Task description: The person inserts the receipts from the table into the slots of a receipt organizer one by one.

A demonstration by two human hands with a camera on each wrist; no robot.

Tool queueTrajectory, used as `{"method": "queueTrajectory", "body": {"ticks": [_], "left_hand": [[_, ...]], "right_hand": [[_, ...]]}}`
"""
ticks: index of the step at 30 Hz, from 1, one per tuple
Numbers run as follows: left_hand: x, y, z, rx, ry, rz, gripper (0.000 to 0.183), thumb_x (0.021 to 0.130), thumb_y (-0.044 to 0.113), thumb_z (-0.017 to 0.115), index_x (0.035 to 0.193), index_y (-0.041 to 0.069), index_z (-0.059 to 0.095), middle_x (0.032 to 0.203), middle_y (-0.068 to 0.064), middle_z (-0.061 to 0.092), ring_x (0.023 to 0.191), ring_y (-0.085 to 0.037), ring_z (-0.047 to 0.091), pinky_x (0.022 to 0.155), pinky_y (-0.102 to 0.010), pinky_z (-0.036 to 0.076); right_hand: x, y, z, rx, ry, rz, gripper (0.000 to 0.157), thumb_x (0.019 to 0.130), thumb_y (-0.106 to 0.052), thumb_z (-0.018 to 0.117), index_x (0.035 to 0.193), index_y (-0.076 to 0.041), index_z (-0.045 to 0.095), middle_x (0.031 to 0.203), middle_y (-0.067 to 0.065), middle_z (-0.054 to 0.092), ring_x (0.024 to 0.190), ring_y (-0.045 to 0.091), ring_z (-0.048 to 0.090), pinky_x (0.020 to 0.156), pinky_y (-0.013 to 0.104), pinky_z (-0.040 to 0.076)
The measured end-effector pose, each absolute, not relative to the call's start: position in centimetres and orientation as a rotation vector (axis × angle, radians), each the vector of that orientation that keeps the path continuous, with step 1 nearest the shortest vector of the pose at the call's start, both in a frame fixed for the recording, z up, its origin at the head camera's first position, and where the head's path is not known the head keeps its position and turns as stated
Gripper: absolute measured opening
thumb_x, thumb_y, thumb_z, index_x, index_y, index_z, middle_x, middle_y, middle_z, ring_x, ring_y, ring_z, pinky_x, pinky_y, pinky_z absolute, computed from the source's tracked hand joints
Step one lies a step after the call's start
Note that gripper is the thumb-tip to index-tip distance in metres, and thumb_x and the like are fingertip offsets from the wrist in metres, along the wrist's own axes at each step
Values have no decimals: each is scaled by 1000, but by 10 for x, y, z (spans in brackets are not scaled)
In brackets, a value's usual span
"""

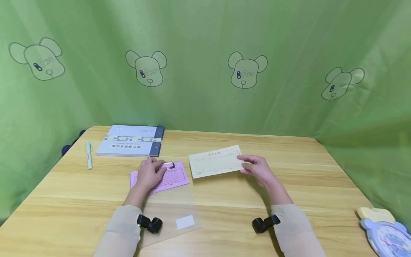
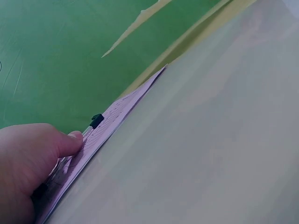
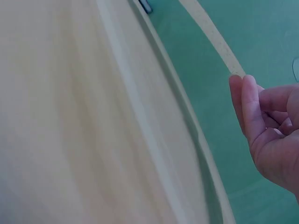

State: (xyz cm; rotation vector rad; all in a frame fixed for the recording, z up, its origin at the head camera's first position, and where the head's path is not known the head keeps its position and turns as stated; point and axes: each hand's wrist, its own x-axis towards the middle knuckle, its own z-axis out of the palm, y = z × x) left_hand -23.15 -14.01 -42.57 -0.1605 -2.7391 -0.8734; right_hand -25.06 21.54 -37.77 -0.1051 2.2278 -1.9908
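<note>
A clear clipboard (image 1: 167, 210) lies on the table with a pink printed form (image 1: 173, 177) at its clip end. My left hand (image 1: 150, 174) grips it at the metal clip (image 1: 168, 165), fingers over the top edge and thumb over the form. The left wrist view shows the thumb (image 2: 70, 143) beside the clip's dark end (image 2: 96, 121). To the right, a cream printed slip (image 1: 216, 161) is held up off the table. My right hand (image 1: 257, 169) pinches its right end between thumb and fingers; in the right wrist view the slip (image 3: 215, 39) appears nearly edge-on.
A blue-and-white account book (image 1: 128, 142) lies at the back left, beside a pale green pen (image 1: 89, 155). At the front right edge are a blue bear-shaped clock (image 1: 390, 239) and a yellow item (image 1: 375, 215). A green curtain (image 1: 199, 107) hangs behind the table.
</note>
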Motion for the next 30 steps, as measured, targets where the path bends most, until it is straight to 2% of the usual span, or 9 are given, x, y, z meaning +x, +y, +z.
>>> {"method": "queueTrajectory", "body": {"ticks": [7,15,26,30], "left_hand": [[-231,-140,-426,-151,-2737,-889,35,80,21,59,110,4,59,98,-9,47,90,-24,39,79,-40,29],[-230,-139,-423,-142,-2752,-890,35,81,23,58,111,5,58,99,-10,48,91,-25,40,78,-40,31],[-229,-138,-419,-116,-2785,-871,35,80,23,59,111,6,59,99,-9,48,91,-25,39,77,-40,31],[-229,-137,-419,-115,-2779,-859,35,80,22,60,110,5,59,99,-10,48,91,-25,40,77,-40,31]], "right_hand": [[-241,191,-377,-169,2211,-1859,36,78,14,46,114,10,49,123,22,39,78,16,56,71,29,46],[-236,169,-382,-241,2240,-1758,33,77,13,47,109,10,53,118,25,43,63,13,53,66,29,48],[-221,126,-383,-297,2213,-1702,29,77,14,47,105,11,55,109,22,48,69,18,55,66,32,48],[-209,109,-374,-332,2192,-1678,30,77,15,47,106,14,52,112,26,46,70,21,57,66,33,48]]}}
